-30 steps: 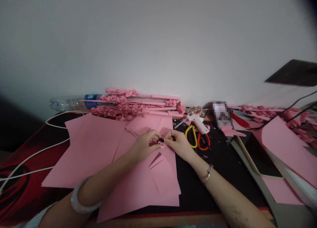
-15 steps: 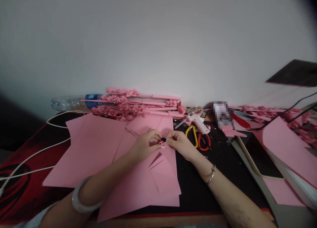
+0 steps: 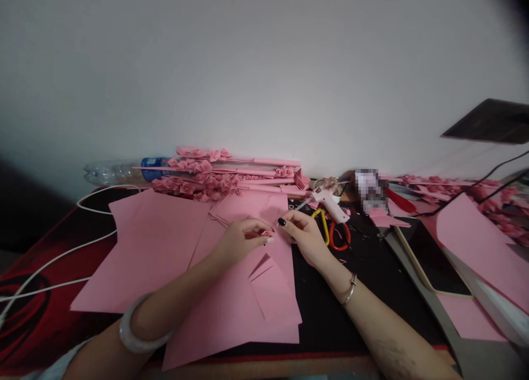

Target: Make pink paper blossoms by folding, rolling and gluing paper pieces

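Plain grey-white wall (image 3: 264, 82) behind a dark, flat, red-edged surface (image 3: 339, 314), with large flat pink paper sheets (image 3: 231, 314) spread across its middle and left. Over those sheets, a small folded pink paper piece (image 3: 266, 234), partly hidden, at the fingertips of the bare left hand (image 3: 235, 242), in a pinch between thumb and fingers. Just right of the piece, apart from it, the bare right hand (image 3: 309, 238) with bent fingers and thumb near forefinger; impossible to tell whether gripping anything thin. Just beyond the right hand, a pale pistol-shaped glue gun (image 3: 332, 205) beside a red loop-shaped handle (image 3: 340, 248). Near the wall, long-stemmed pink paper flowers (image 3: 206, 184).
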{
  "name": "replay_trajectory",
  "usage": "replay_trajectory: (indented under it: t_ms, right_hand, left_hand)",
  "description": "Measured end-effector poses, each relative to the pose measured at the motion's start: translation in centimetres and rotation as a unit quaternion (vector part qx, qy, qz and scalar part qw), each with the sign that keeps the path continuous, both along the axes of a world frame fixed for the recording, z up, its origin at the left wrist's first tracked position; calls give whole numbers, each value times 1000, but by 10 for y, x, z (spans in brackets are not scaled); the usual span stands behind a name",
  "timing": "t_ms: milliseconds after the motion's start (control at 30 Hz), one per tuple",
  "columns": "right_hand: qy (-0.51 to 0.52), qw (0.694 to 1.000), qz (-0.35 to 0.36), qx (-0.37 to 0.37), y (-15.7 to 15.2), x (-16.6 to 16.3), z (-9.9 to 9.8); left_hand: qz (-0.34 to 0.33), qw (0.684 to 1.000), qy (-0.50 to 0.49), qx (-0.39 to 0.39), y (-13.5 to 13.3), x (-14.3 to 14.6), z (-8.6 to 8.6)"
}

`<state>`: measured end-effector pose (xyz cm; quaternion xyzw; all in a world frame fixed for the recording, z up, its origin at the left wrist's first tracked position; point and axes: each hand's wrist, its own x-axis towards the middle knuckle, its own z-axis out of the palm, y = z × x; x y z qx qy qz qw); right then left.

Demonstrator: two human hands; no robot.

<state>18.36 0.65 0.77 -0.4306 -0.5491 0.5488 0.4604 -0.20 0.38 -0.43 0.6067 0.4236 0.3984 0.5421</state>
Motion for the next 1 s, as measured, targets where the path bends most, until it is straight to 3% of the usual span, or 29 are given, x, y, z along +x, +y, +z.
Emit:
replay_trajectory:
  t_ms: [133, 267, 667, 867, 933, 1000]
  right_hand:
    - [-103, 988, -4, 112, -1, -1, 4]
    - [-161, 976, 2, 147, -3, -4, 3]
    - [-154, 986, 65, 19, 2, 0, 2]
    - [-150, 988, 23, 35, 4, 2, -2]
    - [-177, 980, -21, 93, 5, 5, -2]
    - [-234, 951, -90, 178, 7, 11, 0]
  left_hand:
    - [25, 999, -10, -19, -1, 1, 0]
    - [19, 1000, -6, -18, -3, 2, 2]
    - [0, 998, 51, 29, -6, 3, 6]
    - [5, 998, 48, 32, -4, 1, 3]
    - [14, 999, 33, 23, -3, 1, 3]
    - [26, 1000, 12, -4, -2, 1, 4]
